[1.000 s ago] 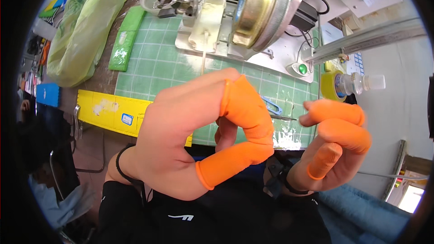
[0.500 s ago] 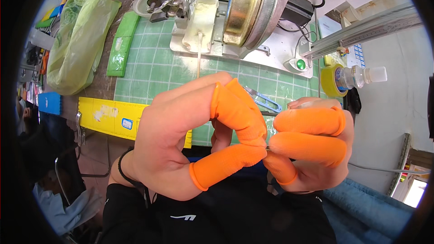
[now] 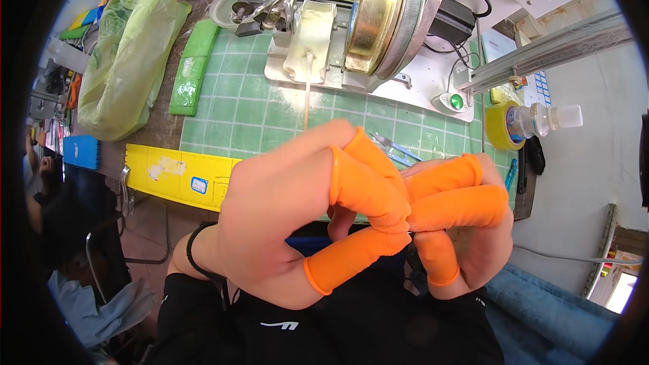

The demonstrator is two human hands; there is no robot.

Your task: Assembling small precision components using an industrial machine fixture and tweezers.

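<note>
My left hand [image 3: 270, 192] and my right hand [image 3: 470, 220] meet fingertip to fingertip above the near edge of the bench. Orange finger cots cover the thumb and two fingers of each. Both hands are closed in a pinch. Between the tips shows a sliver of something thin and tiny, too small to name. Just beyond the fingers, blue-handled tweezers [image 3: 399, 152] lie on the green gridded mat [image 3: 236, 105], partly hidden by my hands.
A machine with a brass-coloured wheel [image 3: 370, 17] stands at the back, a thin wooden stick [image 3: 308, 88] jutting from its white block. Left are a green block [image 3: 193, 67], a plastic bag [image 3: 128, 61] and a yellow strip [image 3: 176, 172]. Yellow tape [image 3: 501, 125] and a clear bottle [image 3: 537, 120] sit right.
The view has shifted slightly, and the bench things appear a little further right. My right fingers have turned and straightened somewhat. The fingertips of both hands still meet.
</note>
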